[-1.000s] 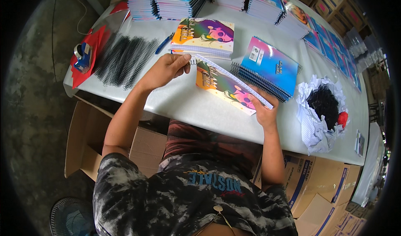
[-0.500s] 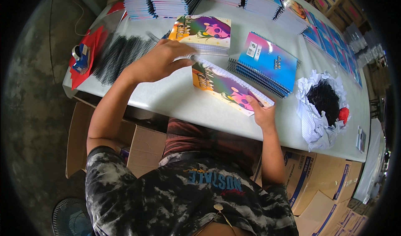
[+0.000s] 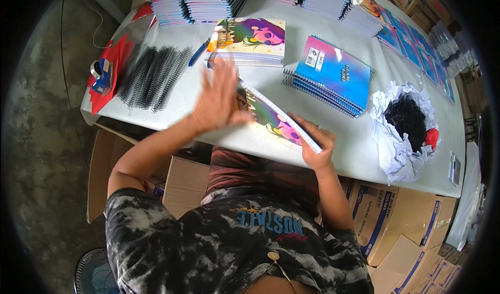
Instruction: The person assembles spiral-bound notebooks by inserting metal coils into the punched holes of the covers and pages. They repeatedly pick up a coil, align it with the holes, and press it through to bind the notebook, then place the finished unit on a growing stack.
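Note:
My right hand [image 3: 316, 144] grips the right end of a notebook [image 3: 281, 128] with a colourful illustrated cover. The notebook is tilted on its edge above the table's near side, its white page edges facing up. My left hand [image 3: 221, 98], smeared by motion, has its fingers stretched out at the notebook's left end, partly covering it. Whether it touches the cover I cannot tell. Just beyond lies a stack of matching notebooks [image 3: 255, 39]. To the right sits a stack of blue and pink spiral notebooks [image 3: 333, 75]. Loose black spiral coils [image 3: 156, 78] lie in a row on the left.
A blue tool [image 3: 199, 53] lies beside the coils. At the left edge, a blue tape dispenser [image 3: 102, 78] rests on red sheets [image 3: 117, 59]. Crumpled paper [image 3: 388, 153] holds tangled black scraps [image 3: 405, 122]. More notebook stacks [image 3: 216, 5] line the table's far side; cardboard boxes [image 3: 396, 216] stand below.
My left hand has come nearer and its fingers have straightened. My right hand has turned the notebook more onto its edge, and its right end is lower. The blue tool is now uncovered.

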{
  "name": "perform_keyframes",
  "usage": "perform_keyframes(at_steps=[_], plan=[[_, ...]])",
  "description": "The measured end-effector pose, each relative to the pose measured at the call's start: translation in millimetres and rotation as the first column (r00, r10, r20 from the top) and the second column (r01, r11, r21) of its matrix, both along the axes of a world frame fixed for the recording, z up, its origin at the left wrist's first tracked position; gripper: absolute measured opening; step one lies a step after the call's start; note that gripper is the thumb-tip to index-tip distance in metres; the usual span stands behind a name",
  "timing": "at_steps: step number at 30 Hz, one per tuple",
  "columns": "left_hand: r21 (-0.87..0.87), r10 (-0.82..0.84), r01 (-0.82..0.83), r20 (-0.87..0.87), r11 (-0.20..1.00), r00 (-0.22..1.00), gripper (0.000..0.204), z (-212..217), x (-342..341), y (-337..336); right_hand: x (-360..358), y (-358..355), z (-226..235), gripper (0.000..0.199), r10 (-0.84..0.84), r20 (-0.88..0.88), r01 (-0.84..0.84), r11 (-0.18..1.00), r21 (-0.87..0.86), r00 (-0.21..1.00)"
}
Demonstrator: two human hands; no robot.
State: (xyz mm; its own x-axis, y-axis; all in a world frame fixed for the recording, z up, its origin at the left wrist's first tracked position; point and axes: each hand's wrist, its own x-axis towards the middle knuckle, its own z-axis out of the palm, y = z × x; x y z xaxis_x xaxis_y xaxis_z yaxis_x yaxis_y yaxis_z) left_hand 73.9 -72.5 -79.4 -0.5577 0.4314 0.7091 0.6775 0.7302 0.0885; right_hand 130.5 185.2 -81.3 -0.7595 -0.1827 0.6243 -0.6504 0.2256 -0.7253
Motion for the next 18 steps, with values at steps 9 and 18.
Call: perform_keyframes(at_steps=[9,18], plan=[[0.058,0.022,-0.011,-0.188,0.998,0.982,0.113,-30,-1,-14,5,-15,-2,0.030,0.037,-0.214,-0.034,0.999,0.021,0.976],[0.234,0.053,0.002,-0.228,0.972,0.972,0.102,-41,4,-1,6,-17,-1,0.027,0.046,-0.213,-0.047,0.999,0.003,0.976]])
